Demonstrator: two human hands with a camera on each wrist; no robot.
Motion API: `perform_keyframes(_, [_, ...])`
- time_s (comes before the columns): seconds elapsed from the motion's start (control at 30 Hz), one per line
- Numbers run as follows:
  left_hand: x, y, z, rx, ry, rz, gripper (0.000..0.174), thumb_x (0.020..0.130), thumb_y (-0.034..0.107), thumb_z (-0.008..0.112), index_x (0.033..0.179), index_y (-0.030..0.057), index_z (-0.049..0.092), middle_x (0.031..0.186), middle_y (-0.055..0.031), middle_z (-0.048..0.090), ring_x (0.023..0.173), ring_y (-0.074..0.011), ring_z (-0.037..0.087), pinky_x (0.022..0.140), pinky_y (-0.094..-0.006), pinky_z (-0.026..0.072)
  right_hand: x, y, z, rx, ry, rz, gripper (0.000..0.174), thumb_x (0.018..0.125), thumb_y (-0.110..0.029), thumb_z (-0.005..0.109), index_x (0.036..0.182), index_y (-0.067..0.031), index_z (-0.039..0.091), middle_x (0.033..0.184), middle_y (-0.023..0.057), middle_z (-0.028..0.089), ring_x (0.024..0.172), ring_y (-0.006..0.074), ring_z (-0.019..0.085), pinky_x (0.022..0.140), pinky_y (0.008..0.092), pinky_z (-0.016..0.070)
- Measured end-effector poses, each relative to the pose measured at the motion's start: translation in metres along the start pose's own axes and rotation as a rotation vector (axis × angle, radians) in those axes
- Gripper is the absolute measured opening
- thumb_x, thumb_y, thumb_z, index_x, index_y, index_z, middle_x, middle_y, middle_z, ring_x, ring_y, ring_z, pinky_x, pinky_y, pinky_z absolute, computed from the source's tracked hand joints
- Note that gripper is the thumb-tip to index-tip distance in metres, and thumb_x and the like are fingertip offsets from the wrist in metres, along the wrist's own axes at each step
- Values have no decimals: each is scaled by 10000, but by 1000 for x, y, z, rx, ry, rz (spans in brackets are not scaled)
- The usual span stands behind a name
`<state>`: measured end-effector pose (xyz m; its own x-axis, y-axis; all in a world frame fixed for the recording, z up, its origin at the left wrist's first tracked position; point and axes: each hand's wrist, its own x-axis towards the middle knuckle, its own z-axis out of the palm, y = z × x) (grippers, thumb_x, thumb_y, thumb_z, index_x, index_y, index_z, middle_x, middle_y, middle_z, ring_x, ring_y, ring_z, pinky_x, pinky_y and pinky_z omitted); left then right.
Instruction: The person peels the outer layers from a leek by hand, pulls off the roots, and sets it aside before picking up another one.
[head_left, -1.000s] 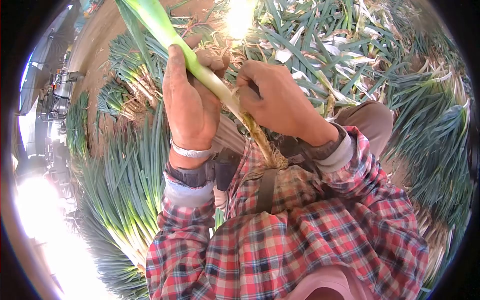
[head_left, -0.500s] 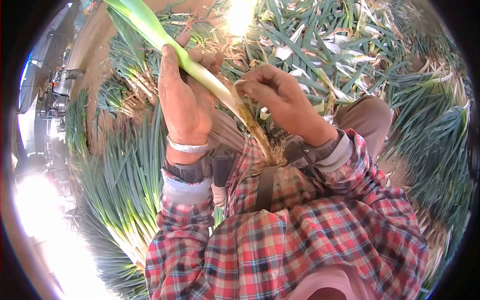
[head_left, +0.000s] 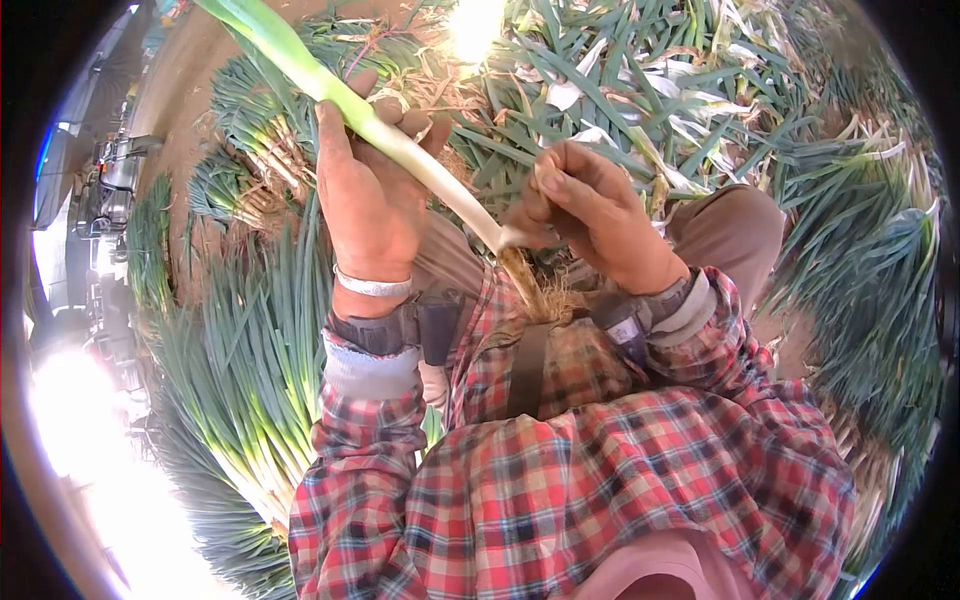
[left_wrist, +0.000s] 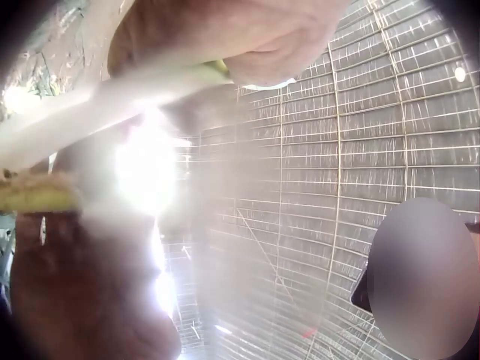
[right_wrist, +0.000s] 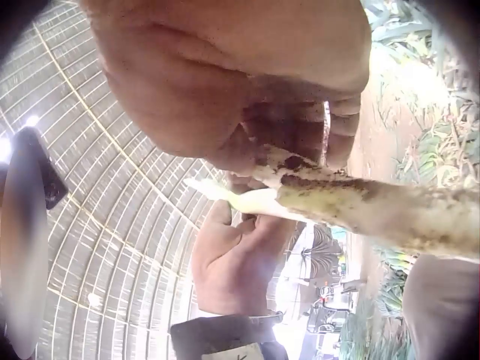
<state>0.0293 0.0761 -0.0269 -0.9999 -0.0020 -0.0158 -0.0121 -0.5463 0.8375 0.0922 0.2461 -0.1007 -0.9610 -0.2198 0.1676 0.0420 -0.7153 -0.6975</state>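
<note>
My left hand (head_left: 365, 205) grips the leek (head_left: 445, 190); my right hand (head_left: 595, 220) pinches its outer skin (head_left: 512, 237) near the roots (head_left: 545, 300).

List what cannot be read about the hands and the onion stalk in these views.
- Green onion leaf tips: cut off by the top edge of the head view.
- Right hand fingertips: hidden behind the hand's own back in the head view.
- Left hand grip: washed out by glare in the left wrist view.
- Roots: cut off by the right edge of the right wrist view.
</note>
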Motion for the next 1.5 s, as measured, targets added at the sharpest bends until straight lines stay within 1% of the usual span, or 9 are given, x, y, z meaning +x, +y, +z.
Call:
perform_keyframes(0.23, [32,2,-32,89,-54,207,392,1038,338,334,1200,9,471,830,-28,476,680,-135,444,585,-291,404,-39,20,-18,-1150,45,8,206,870,-170,646,981,-27,548,785,138,539,761,287,586,676,394,463])
perform_keyframes(0.6, [121,119,-133,247,325,481,285,1008,265,339,968,32,498,808,-41,463,621,-143,441,504,-298,401,-92,-15,-83,-1623,-527,6,153,870,-188,549,962,-67,571,803,125,551,745,344,583,615,444,449])
perform_keyframes(0.77, [99,154,-123,423,449,608,252,994,230,364,958,39,524,855,-61,545,733,-187,538,628,-301,482,-88,-52,-92,-1944,-156,310,291,832,-243,625,1046,-50,584,969,145,573,887,348,581,729,436,460])
perform_keyframes(0.87, [89,152,-109,279,340,580,246,996,212,376,986,32,544,888,-71,579,790,-201,578,690,-317,521,-25,-30,-44,-1713,-25,-119,461,809,-280,696,1158,-13,559,1082,175,582,980,371,577,831,444,449])
perform_keyframes(0.97, [78,142,-91,1044,304,738,228,978,217,508,1099,29,555,980,-90,588,890,-221,572,807,-374,511,20,9,9,-1372,-83,-449,528,781,-216,730,1221,0,532,1124,189,585,979,404,577,825,455,462])
perform_keyframes(1.07, [58,140,-45,105,209,516,259,995,253,472,1127,37,523,975,-89,580,928,-235,569,858,-402,490,27,33,29,-1182,-163,-316,491,826,-169,695,1243,28,527,1045,160,615,882,324,620,757,386,491])
perform_keyframes(1.27, [30,105,-18,-71,-52,487,352,1017,330,422,1193,37,506,952,-79,557,793,-209,544,736,-378,503,7,-3,39,-215,-249,327,329,924,-120,602,1218,20,556,846,64,584,788,112,565,674,254,466])
perform_keyframes(1.33, [34,98,-23,-124,-462,349,379,1025,342,403,1211,26,498,880,-58,524,673,-152,465,599,-304,423,6,13,34,-267,-217,251,283,909,-114,622,1165,4,596,893,69,610,790,118,574,675,261,475])
perform_keyframes(1.5, [32,84,-24,-89,-279,410,378,1029,334,399,1224,21,481,820,-31,478,611,-111,375,537,-264,329,-3,14,40,-773,74,-65,218,817,-106,716,968,26,631,912,107,625,770,160,584,691,300,486])
